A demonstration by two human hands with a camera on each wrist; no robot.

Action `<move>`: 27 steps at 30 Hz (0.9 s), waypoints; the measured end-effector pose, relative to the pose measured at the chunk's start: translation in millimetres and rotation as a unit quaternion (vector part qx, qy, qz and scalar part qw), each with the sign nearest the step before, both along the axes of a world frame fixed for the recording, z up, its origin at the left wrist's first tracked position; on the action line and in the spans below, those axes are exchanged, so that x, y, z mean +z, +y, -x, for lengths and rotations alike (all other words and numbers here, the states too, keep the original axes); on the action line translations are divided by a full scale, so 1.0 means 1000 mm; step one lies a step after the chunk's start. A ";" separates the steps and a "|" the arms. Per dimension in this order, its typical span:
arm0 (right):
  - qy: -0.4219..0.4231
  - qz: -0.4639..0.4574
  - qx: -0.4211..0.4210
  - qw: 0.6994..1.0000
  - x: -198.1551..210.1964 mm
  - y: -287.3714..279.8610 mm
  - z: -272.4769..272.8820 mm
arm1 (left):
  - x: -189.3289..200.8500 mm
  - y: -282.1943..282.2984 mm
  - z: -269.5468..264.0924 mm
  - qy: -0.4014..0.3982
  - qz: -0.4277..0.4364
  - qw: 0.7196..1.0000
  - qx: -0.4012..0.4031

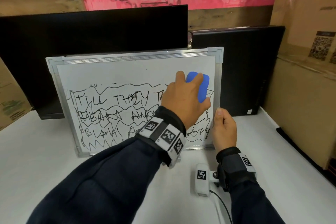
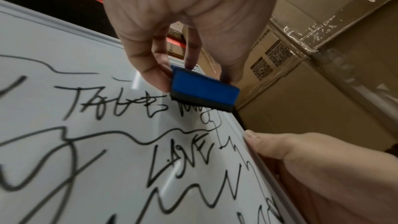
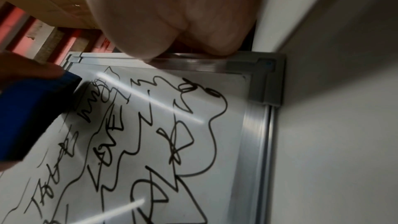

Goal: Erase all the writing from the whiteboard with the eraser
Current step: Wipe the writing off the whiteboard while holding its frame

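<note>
A silver-framed whiteboard [image 1: 116, 71] stands tilted back on the white table, its lower two thirds covered in black writing and squiggles [image 1: 101, 112]; its top band is white. My left hand [image 1: 185, 98] grips a blue eraser [image 1: 201, 85] and presses its dark felt face to the board near the upper right. In the left wrist view the eraser [image 2: 203, 89] sits at the end of the top line of writing [image 2: 112, 103]. My right hand [image 1: 224, 129] grips the board's right frame edge [image 1: 217, 85], thumb on the front; the right wrist view shows that edge [image 3: 193, 66].
A black monitor [image 1: 91, 38] and a black flat case [image 1: 245, 71] lean behind the board. Cardboard boxes [image 1: 305, 60] wall in the right side, another box [image 1: 11, 103] stands at the left. White table surface [image 1: 45, 160] lies in front.
</note>
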State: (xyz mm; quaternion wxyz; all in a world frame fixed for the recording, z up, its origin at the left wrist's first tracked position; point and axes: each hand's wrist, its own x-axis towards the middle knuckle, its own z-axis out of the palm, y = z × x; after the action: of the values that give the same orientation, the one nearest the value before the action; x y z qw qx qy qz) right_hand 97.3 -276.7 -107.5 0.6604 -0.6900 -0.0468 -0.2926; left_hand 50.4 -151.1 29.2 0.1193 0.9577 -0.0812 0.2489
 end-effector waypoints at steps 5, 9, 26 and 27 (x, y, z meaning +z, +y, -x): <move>0.010 0.005 -0.001 1.000 -0.002 -0.002 -0.002 | -0.007 0.035 0.008 -0.032 0.005 0.999 0.010; 0.022 0.000 -0.005 1.000 -0.002 -0.004 -0.003 | -0.014 0.080 0.017 -0.074 0.034 0.996 0.032; 0.018 0.035 -0.056 0.998 0.005 0.003 0.004 | -0.033 0.186 0.043 -0.114 0.116 0.975 0.148; 0.018 0.035 -0.068 0.997 0.004 0.004 0.004 | -0.034 0.187 0.042 -0.109 0.118 0.975 0.151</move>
State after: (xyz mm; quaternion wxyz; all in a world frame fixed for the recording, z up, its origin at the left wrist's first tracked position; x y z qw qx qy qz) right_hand 93.7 -273.0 -103.1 0.6152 -0.7195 0.0020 -0.3222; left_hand 7.9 35.6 -5.3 0.1829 0.9051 0.0814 0.3751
